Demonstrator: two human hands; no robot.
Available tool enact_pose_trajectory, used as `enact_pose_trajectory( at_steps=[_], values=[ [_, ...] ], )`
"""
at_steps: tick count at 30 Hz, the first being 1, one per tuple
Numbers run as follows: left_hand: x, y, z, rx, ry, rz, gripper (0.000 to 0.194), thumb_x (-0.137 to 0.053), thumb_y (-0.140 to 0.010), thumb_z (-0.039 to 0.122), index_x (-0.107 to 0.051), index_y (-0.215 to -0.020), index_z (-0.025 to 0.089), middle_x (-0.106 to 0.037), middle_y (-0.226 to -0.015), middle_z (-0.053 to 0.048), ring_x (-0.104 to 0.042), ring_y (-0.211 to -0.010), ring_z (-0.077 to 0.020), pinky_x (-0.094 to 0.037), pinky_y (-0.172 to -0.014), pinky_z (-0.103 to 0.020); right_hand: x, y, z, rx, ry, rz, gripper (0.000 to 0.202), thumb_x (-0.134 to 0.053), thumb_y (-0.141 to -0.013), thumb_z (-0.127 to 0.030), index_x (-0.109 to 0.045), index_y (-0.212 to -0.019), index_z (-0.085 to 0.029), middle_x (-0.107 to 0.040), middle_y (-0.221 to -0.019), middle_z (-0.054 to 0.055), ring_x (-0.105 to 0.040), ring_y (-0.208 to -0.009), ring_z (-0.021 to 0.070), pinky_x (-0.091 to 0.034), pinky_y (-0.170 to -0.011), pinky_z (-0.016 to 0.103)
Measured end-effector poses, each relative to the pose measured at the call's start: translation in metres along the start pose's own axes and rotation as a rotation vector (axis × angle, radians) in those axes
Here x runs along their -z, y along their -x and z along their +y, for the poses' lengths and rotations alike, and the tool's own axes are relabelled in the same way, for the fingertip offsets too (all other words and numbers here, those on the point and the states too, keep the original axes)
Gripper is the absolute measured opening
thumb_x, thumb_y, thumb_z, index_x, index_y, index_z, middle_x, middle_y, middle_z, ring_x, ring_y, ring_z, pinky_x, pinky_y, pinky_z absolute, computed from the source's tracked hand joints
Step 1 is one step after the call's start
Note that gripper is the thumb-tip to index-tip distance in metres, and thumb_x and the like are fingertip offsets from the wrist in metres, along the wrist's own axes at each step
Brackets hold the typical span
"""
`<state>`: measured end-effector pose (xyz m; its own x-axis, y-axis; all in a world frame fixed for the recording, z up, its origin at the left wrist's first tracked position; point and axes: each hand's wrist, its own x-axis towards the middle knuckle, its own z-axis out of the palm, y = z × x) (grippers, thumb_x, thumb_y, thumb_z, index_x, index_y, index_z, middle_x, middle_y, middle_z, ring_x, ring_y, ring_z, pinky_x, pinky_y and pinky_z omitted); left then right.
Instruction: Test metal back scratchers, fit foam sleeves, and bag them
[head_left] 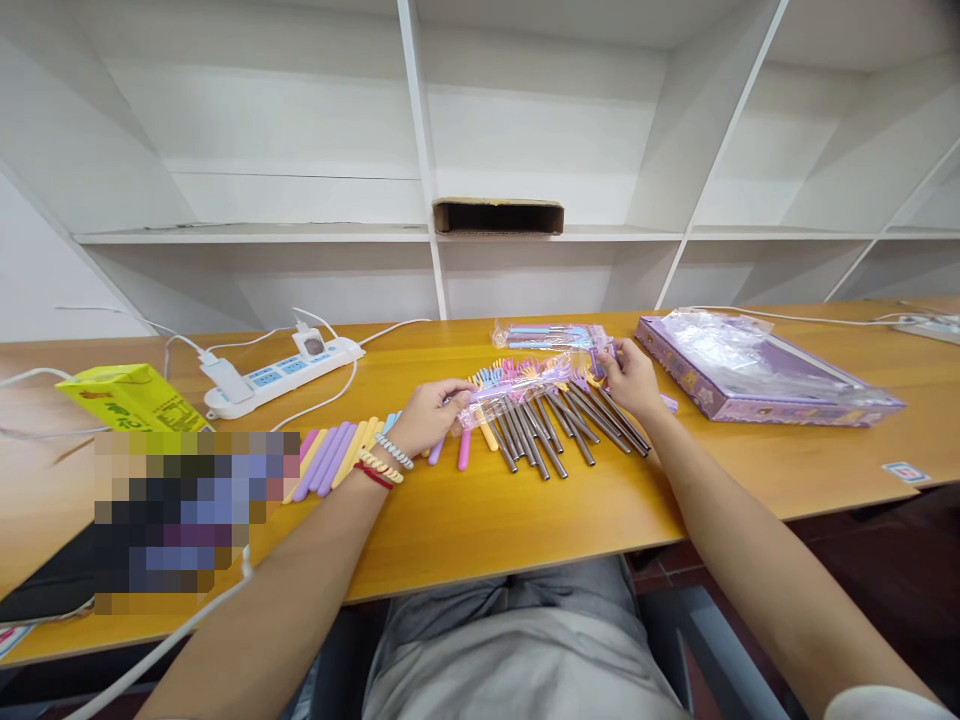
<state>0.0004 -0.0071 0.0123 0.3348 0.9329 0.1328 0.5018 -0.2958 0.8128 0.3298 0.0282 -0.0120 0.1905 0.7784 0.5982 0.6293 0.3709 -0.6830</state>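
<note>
A clear plastic packet with pink and purple contents is stretched between my two hands. My left hand pinches its left end, and my right hand grips its right end near a purple part. Beneath the packet lie several metal rods with colourful claw-shaped heads, fanned toward me. Purple, yellow and pink handles lie in a row to the left, partly hidden by my left hand and wrist. Behind the packet rests another clear packet with light blue pieces.
A purple box with clear plastic on it sits at the right. On the left are a white power strip, cables and a yellow-green carton. White shelves stand behind, holding a cardboard box. A pixelated area covers the lower left.
</note>
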Motion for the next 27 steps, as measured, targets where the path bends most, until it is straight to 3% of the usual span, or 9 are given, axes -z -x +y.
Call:
enact_pose_trajectory(
  at_steps=[14, 18, 27],
  values=[
    [0.0001, 0.0004, -0.0031, 0.001, 0.037, -0.028, 0.044, -0.041, -0.085, 0.046, -0.054, -0.116, 0.017, -0.064, -0.063, -0.003, -0.049, -0.028, -0.0121, -0.025, -0.025, -0.021, 0.001, 0.0007, -0.0046, 0.009, 0.008, 0.03, 0.034, -0.047, -0.081, -0.053, -0.05, -0.084, -0.019, -0.057, -0.064, 0.002, -0.051, -0.054, 0.0147, -0.039, -0.054, 0.027],
    [-0.0002, -0.0025, -0.0052, -0.012, 0.012, 0.015, 0.042, -0.043, -0.084, 0.044, -0.057, -0.111, 0.015, -0.066, -0.067, -0.004, -0.05, -0.031, -0.0103, -0.029, -0.029, -0.02, 0.0012, 0.0003, -0.007, 0.037, 0.019, 0.081, 0.032, -0.049, -0.08, -0.049, -0.052, -0.084, -0.018, -0.057, -0.069, 0.003, -0.05, -0.058, 0.014, -0.038, -0.057, 0.027],
    [0.0004, -0.0042, -0.0059, -0.038, -0.012, 0.041, 0.041, -0.044, -0.084, 0.043, -0.059, -0.109, 0.014, -0.065, -0.063, -0.003, -0.051, -0.035, -0.0094, -0.034, -0.035, -0.02, -0.0018, -0.0014, -0.0069, -0.04, -0.288, 0.063, 0.034, -0.066, -0.068, -0.047, -0.05, -0.076, -0.018, -0.05, -0.058, -0.003, -0.042, -0.049, 0.0087, -0.035, -0.048, 0.022]
  ],
)
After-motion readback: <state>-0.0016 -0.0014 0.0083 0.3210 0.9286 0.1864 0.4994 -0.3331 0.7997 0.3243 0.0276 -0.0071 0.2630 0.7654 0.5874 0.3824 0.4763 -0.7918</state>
